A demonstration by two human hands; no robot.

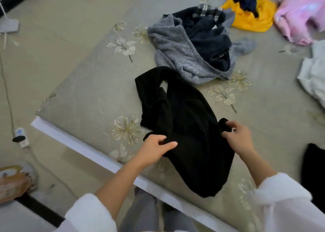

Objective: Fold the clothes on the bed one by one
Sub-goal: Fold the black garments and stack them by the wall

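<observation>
Both my left hand [156, 144] and right hand [236, 135] pinch the black garment [184, 126], still unfolded; grey pile [175, 55] and others wait on the bed [88, 91].

soft even daylight, blurred edges, wide-angle bend

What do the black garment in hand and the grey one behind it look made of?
Black garment: probably soft matte knit or fleece; no sheen, limp folds, weave too dark to tell. Grey garment: seemingly fleecy or terry-like knit; nubby, heathered surface.

Bare bed [84, 83] left of black garment [184, 126]; grey pile [175, 55] blocks beyond.
</observation>
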